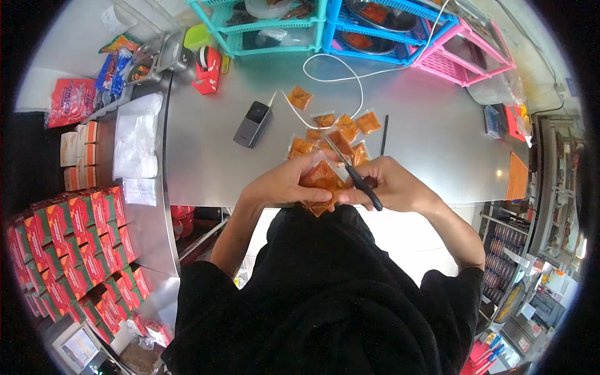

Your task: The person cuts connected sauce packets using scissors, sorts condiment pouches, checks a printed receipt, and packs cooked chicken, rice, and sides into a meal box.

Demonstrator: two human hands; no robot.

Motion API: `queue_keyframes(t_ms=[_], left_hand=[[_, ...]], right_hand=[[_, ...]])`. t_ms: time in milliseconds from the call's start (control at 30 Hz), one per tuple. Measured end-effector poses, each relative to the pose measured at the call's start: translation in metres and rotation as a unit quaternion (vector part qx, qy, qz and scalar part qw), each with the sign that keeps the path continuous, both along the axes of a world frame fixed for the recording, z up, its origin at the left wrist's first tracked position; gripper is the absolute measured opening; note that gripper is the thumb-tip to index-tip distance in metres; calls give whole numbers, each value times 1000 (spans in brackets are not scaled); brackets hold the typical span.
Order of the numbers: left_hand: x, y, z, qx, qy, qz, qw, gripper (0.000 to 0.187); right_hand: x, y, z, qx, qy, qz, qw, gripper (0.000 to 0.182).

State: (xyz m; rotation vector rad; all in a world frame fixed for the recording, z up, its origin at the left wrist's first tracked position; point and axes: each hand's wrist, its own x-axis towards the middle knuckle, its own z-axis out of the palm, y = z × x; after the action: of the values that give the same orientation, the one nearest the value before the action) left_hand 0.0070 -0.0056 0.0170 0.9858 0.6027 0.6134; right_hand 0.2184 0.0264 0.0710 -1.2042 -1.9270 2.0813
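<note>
My left hand (pixel 289 181) is closed on a clear packet (pixel 321 177) with orange-brown contents, held just above the table's front edge. Close beside it, my right hand (pixel 389 185) is wrapped round the black handle of a pair of scissors (pixel 359 180). The blades point up and to the left, over the packets. My right thumb and fingertips reach the held packet's right side. Several similar packets (pixel 347 127) lie in a loose cluster on the steel table (pixel 437 144) beyond my hands. One packet (pixel 300 97) lies apart at the back.
A phone (pixel 253 124) with a white cable (pixel 331 80) lies left of the packets. A black stick (pixel 385 134) lies to their right. Green (pixel 269 39), blue (pixel 387 44) and pink (pixel 459 59) racks line the back. A red tape dispenser (pixel 208 72) stands back left.
</note>
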Motion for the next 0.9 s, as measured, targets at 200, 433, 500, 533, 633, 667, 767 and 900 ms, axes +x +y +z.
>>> queue_keyframes(t_ms=[200, 433, 500, 533, 633, 667, 767, 900], left_hand=[[-11, 8, -16, 26, 38, -106, 993, 44], [-27, 2, -6, -29, 35, 92, 995, 40], [-27, 3, -3, -26, 27, 104, 994, 42], [-25, 3, -2, -15, 25, 111, 993, 42], [-19, 4, 3, 5, 25, 113, 993, 44], [-17, 4, 4, 9, 26, 112, 993, 44], [-12, 3, 0, 22, 13, 116, 993, 44], [-17, 3, 2, -1, 25, 116, 993, 47]], right_hand=[[13, 9, 7, 39, 84, -152, 984, 15], [42, 1, 22, 61, -144, 100, 983, 68], [37, -6, 19, 55, -152, 188, 969, 70], [32, -8, 24, 37, -143, 189, 971, 69], [21, -9, 25, 16, -135, 186, 973, 56], [19, -9, 23, 5, -110, 171, 979, 53], [15, -8, 19, -6, -84, 138, 987, 47], [11, -8, 19, 2, -68, 102, 992, 56]])
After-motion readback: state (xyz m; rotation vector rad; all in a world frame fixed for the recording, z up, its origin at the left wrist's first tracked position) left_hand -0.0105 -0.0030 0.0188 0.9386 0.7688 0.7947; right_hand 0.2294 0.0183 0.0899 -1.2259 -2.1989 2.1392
